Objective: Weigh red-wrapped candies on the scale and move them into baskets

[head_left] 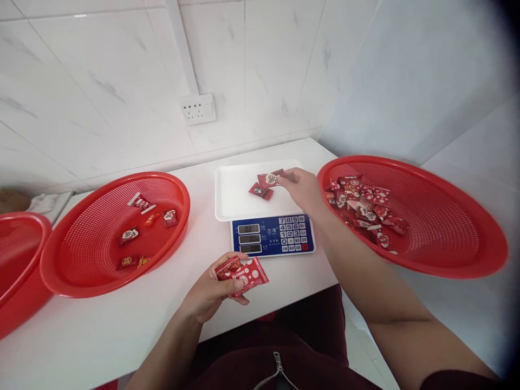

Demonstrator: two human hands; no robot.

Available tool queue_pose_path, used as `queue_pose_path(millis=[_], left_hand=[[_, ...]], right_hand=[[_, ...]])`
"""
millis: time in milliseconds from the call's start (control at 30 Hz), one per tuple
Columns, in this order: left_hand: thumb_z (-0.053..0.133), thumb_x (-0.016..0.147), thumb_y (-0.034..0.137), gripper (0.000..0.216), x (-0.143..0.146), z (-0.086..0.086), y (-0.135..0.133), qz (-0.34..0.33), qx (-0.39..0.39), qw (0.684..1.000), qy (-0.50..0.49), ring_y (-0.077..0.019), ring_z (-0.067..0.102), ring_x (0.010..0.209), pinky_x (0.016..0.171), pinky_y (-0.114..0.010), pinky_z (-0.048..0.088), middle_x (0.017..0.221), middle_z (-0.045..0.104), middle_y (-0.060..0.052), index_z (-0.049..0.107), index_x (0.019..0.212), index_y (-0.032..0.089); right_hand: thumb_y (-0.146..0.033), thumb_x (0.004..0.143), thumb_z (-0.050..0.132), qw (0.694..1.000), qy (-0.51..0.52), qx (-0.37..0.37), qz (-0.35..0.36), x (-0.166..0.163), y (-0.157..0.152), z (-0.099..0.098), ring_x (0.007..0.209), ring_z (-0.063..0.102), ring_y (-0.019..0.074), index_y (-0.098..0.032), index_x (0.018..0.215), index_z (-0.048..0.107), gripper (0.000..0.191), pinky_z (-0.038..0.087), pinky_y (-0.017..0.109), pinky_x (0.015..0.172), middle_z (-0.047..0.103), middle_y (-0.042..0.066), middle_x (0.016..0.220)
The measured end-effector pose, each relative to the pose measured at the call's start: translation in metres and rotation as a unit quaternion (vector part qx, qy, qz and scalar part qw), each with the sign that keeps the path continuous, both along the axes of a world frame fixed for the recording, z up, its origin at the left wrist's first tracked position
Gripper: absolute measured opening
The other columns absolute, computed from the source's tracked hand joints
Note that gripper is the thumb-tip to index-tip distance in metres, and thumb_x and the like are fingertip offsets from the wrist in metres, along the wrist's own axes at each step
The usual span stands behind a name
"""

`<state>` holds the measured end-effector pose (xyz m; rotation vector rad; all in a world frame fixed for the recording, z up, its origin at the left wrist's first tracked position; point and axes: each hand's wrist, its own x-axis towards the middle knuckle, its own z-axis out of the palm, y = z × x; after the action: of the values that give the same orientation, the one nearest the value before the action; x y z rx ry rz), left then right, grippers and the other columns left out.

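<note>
My left hand (221,287) is closed around red wrapped snack packets (249,275) in front of the scale; how many it holds I cannot tell. Over the white weighing tray (231,189), my right hand (298,187) pinches a small red packet (268,179) by its right end. Another red packet (260,192) lies on the tray just beneath it, partly covered. The blue keypad panel (273,236) of the digital scale faces me, with three small displays on its left side.
To the right, a red plastic basket (450,238) contains a pile of red packets (365,206). On the left, a second red basket (85,238) has several scattered packets, and part of a third basket (24,276) shows beside it. A socket (199,109) is on the tiled wall.
</note>
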<state>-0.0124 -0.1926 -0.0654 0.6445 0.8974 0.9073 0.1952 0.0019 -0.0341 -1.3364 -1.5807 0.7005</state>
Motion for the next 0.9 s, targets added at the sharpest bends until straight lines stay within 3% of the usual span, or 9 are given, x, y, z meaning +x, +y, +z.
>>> queue_pose_path(millis=[200, 433, 600, 767, 900], left_hand=[[0.082, 0.059, 0.023, 0.049, 0.008, 0.003, -0.002, -0.036, -0.007, 0.999, 0.009, -0.0117, 0.055, 0.067, 0.057, -0.029, 0.058, 0.078, 0.06, -0.001, 0.06, 0.103, 0.021], [0.082, 0.059, 0.022, 0.05, 0.012, 0.0, -0.003, -0.064, -0.014, 0.998, 0.011, -0.0118, 0.057, 0.066, 0.058, -0.029, 0.058, 0.077, 0.06, 0.0, 0.059, 0.103, 0.022], [0.082, 0.057, 0.023, 0.051, 0.014, 0.0, -0.004, -0.069, -0.017, 0.997, 0.012, -0.0117, 0.058, 0.064, 0.058, -0.029, 0.057, 0.076, 0.062, 0.0, 0.058, 0.102, 0.021], [0.083, 0.056, 0.021, 0.052, 0.016, -0.002, -0.004, -0.069, -0.015, 0.997, 0.016, -0.0126, 0.059, 0.067, 0.06, -0.029, 0.057, 0.075, 0.062, 0.0, 0.058, 0.102, 0.02], [0.081, 0.059, 0.02, 0.05, 0.019, -0.005, -0.004, -0.049, -0.009, 0.998, 0.03, -0.0108, 0.057, 0.065, 0.061, -0.029, 0.057, 0.074, 0.062, 0.001, 0.058, 0.103, 0.02]], right_hand=[[-0.022, 0.079, 0.051, 0.998, -0.057, -0.016, -0.017, 0.0, 0.021, -0.01, 0.086, 0.064, 0.018, -0.016, 0.097, 0.067, 0.025, 0.047, 0.034, 0.08, 0.071, 0.006, 0.093], [-0.025, 0.077, 0.056, 0.986, -0.163, -0.036, -0.019, 0.001, 0.021, -0.015, 0.093, 0.061, 0.0247, -0.019, 0.118, 0.06, 0.041, 0.044, 0.039, 0.078, 0.07, 0.008, 0.097], [-0.03, 0.079, 0.056, 0.978, -0.204, -0.03, -0.015, 0.002, 0.016, -0.01, 0.092, 0.059, 0.0256, -0.021, 0.115, 0.061, 0.037, 0.044, 0.038, 0.076, 0.068, 0.008, 0.098], [-0.034, 0.084, 0.051, 0.986, -0.166, -0.004, 0.02, 0.005, -0.024, 0.004, 0.079, 0.059, 0.0188, -0.022, 0.11, 0.062, 0.031, 0.045, 0.034, 0.072, 0.066, 0.005, 0.088], [-0.042, 0.085, 0.05, 0.978, -0.062, -0.079, 0.185, 0.014, -0.079, -0.001, 0.067, 0.057, 0.0152, -0.022, 0.101, 0.064, 0.03, 0.045, 0.03, 0.064, 0.063, 0.001, 0.075]])
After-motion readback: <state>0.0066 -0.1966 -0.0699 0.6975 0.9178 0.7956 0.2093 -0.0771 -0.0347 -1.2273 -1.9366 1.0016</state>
